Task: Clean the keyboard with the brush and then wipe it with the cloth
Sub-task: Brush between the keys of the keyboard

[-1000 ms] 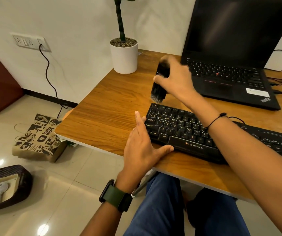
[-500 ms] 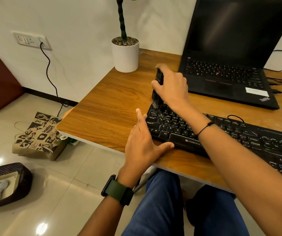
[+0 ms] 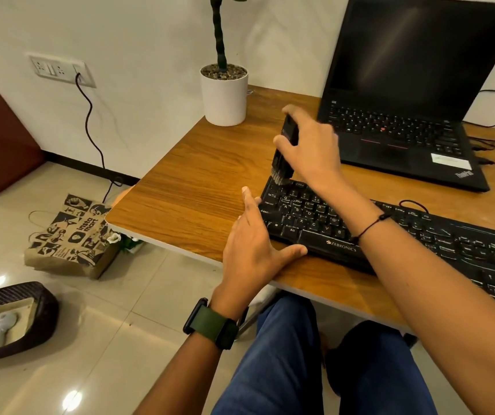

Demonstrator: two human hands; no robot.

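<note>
Right hand grips the black handled brush — bristles seemingly touching the black plastic keyboard; left hand, fingers straight, braces its edge.

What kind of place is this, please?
Probably a home or small office workspace: a wooden desk holds an open laptop, a black keyboard and a potted plant, with a wall socket beside it.

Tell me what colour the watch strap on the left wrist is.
Dark green, with a black watch case; the watch strap shows in the head view.
</note>
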